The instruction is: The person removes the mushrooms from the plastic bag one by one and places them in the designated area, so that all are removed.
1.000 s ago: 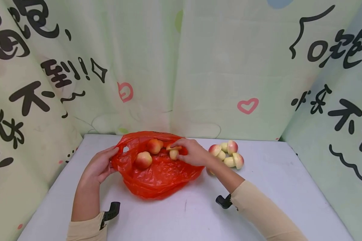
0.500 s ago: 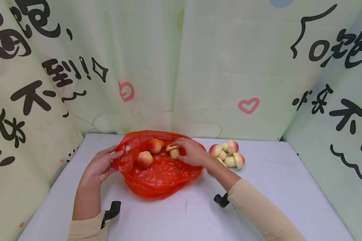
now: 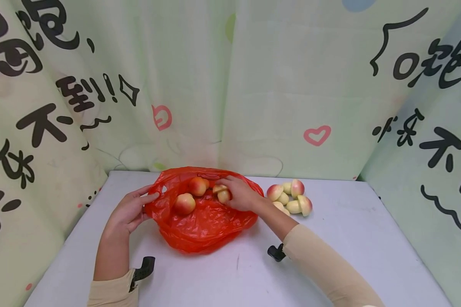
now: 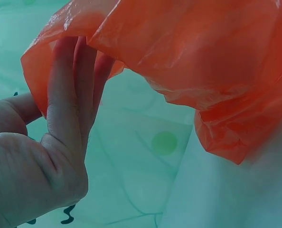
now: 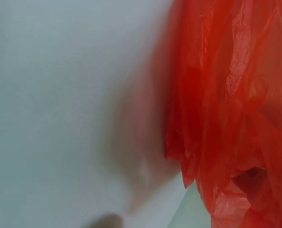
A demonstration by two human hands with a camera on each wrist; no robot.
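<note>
A red plastic bag point(image 3: 215, 224) lies with its mouth spread wide on the table. At its left rim my left hand point(image 3: 128, 209) pinches the film, thumb on one side and fingers on the other, as the left wrist view shows the bag point(image 4: 179, 52) draped over the fingertips. My right hand point(image 3: 241, 194) reaches inside the bag and grips a toy mushroom point(image 3: 223, 195) with a tan cap and cream stem. Further left in the bag sit a peach-coloured mushroom cap point(image 3: 185, 204) and an orange-red one point(image 3: 197, 186). The right wrist view has the bag's outside hiding the right hand.
Right of the bag, several toy mushrooms point(image 3: 304, 205) with pink caps and cream stems lie in a cluster on the white table point(image 3: 349, 238). A printed curtain point(image 3: 269, 98) rises behind the table and along both sides.
The right forearm has swung slightly left while the hand stays in the bag, and the gripped mushroom has turned a little. The left thumb has come forward over the bag's rim.
</note>
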